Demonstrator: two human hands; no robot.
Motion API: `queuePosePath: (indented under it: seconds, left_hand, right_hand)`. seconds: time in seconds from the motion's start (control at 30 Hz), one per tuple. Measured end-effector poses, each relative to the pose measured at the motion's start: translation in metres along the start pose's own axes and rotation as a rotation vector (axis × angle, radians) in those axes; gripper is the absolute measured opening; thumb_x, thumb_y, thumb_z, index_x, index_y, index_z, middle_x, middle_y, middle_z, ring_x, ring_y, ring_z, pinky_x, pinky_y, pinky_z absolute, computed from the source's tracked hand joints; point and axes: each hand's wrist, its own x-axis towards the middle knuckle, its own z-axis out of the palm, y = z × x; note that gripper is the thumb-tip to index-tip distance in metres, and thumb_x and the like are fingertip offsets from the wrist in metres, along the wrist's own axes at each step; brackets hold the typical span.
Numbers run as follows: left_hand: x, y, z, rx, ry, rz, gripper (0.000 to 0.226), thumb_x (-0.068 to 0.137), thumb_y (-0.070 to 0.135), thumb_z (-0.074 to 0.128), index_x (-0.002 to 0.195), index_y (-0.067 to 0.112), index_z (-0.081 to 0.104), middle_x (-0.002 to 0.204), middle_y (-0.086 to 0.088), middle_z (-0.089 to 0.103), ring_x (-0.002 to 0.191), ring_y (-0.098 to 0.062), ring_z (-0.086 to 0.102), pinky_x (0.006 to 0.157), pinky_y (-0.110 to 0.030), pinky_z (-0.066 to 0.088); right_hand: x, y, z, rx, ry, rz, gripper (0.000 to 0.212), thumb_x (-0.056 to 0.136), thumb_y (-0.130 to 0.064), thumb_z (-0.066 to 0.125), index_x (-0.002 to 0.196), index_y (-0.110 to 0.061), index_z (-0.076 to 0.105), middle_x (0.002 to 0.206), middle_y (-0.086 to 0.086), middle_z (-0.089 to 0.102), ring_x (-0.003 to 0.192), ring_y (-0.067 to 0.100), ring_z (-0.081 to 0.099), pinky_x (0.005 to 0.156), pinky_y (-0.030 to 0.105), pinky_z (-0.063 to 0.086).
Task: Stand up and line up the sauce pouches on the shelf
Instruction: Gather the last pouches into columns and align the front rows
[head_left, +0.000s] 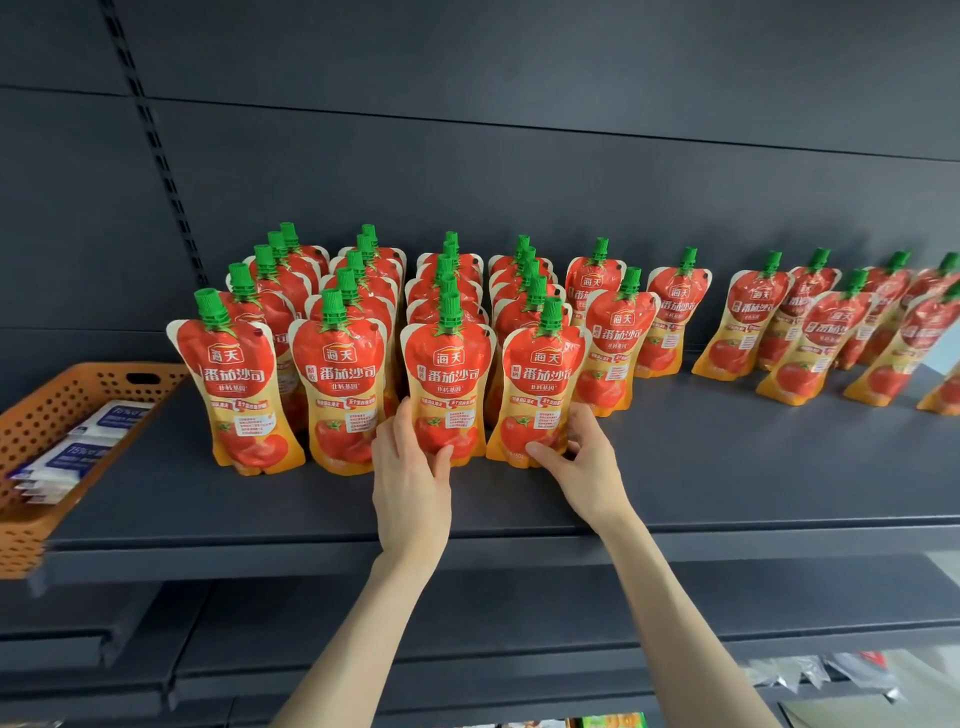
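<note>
An orange perforated basket (78, 397) sits at the left end of the shelf (701, 467). Next come four tidy files of glossy, waisted sauce pouches (239, 384), ribbed green caps up. The left hand (410, 483) grips the third front pouch (447, 374) low down; the right hand (582, 457) pinches the fourth front pouch (543, 379). I'd square both bases with their neighbours, since soft film probably slumps. Rightward, looser pouches (732, 332) lean.

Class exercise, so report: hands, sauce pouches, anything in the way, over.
Left hand grips third front red green-capped sauce pouch. Right hand grips fourth pouch. Right-side pouches stand loose, unaligned. Orange perforated basket far left, apart.
</note>
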Motion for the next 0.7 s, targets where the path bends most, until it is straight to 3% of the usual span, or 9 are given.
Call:
queuePosePath:
  seconds: [0.27,0.7]
  left_hand:
    - [-0.0009,-0.0007,-0.0018,-0.008,-0.008,0.008,0.063,0.082,0.018,0.070,0.136,0.009,0.038,0.131,-0.015,0.047,0.123,-0.030,0.045,0.087,-0.042,0.050]
    - [-0.0019,-0.0001,-0.0031,-0.019,-0.015,0.000,0.065,0.082,0.022,0.069,0.136,0.008,0.038,0.133,-0.015,0.047,0.126,-0.030,0.045,0.090,-0.042,0.048]
  right_hand:
    - [-0.0022,-0.0012,-0.0002,-0.003,0.008,0.015,0.043,0.080,-0.015,0.072,0.115,-0.020,0.048,0.104,-0.016,0.059,0.096,-0.003,0.057,0.073,0.000,0.043]
    - [-0.0040,-0.0031,0.0018,0.013,0.053,0.049,0.043,0.084,-0.025,0.068,0.121,-0.017,0.048,0.108,-0.012,0.060,0.095,-0.004,0.057,0.070,-0.001,0.043]
